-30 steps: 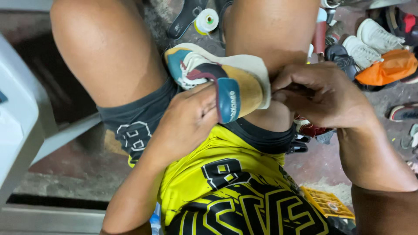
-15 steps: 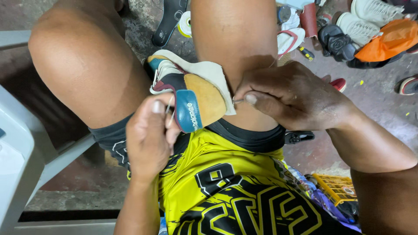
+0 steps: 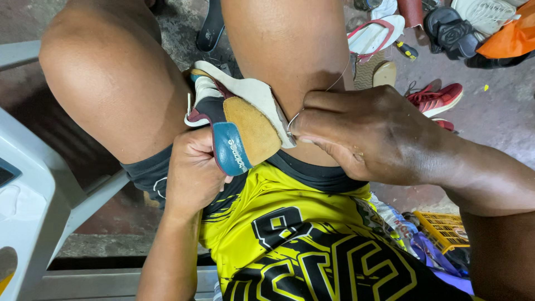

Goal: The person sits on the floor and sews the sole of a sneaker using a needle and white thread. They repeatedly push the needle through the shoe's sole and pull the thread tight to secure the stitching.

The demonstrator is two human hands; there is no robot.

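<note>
I saw my right hand point(image 3: 362, 134) had drawn the thread point(image 3: 340, 78) tighter, pinched at the sole edge, while my left hand point(image 3: 192, 175) gripped the sneaker point(image 3: 239, 125) at frame centre between my thighs.

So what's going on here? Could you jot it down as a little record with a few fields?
Setting: person seated, seen from above, shoe held between the knees
Left hand: grips the shoe from below, at its blue heel
Right hand: fingertips pinched at the edge of the pale sole, where a thin thread runs upward
Shoe: lies on its side, tan insole facing up
Floor to the right: a flip-flop, a red sneaker, a yellow crate
Left side: a white plastic chair
</note>
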